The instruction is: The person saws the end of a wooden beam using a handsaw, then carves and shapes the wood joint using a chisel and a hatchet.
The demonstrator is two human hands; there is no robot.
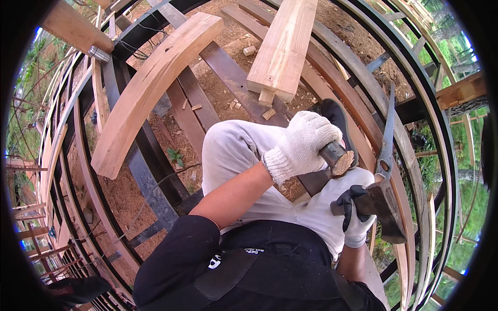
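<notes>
My left hand (307,145), in a white knit glove, is wrapped round a thick tool handle (338,158) above my lap. A dark metal hoop rings the handle's frayed wooden end; it looks like a chisel, but its blade is hidden. Closer to my body on the right, my right hand (357,217), in a white glove with dark fingertips, grips what looks like a hatchet (386,211). Its broad dark metal head points right, and its handle cannot be made out. Ahead of my left hand lies a thick squared timber (285,46) with a short tenon (266,96) at its near end.
A curved timber (150,93) rests across dark metal beams (150,171) on the left. A saw (387,140) lies on the right, its blade pointing away. Long curved rails surround me. Wood chips (268,114) and sawdust cover the ground. My bent knee (228,142) is beside the beams.
</notes>
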